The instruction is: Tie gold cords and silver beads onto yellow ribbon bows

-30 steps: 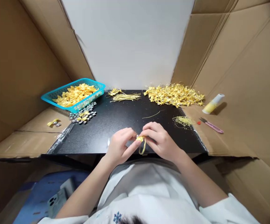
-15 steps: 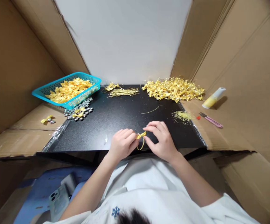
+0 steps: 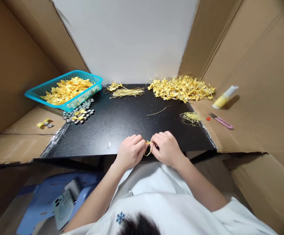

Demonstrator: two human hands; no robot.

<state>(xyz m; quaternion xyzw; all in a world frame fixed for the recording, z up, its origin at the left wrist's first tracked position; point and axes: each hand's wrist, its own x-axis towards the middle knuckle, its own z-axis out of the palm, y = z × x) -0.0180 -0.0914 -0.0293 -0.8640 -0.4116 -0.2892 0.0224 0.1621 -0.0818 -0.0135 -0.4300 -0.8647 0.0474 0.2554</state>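
Between my two hands, at the near edge of the black table (image 3: pixel 122 130), is a small yellow ribbon bow (image 3: pixel 148 143) with a loop of gold cord (image 3: pixel 148 153) hanging below it. My left hand (image 3: pixel 131 150) pinches the bow's left side. On its right side, the fingers of my right hand (image 3: pixel 165 147) are closed on the bow as well. Most of the bow is hidden behind my fingertips.
A turquoise basket (image 3: pixel 96 87) of yellow bows stands back left, silver beads (image 3: pixel 83 112) beside it. Gold cords (image 3: pixel 128 92) lie at the back, finished-looking bows (image 3: pixel 181 88) heaped to their right. Cord scraps (image 3: pixel 192 117), pink thread snips (image 3: pixel 221 121) and a white-yellow roll (image 3: pixel 225 97) are at right.
My right hand has closed from a spread position onto the bow's right side. My left hand keeps its pinch. The view has shifted slightly.
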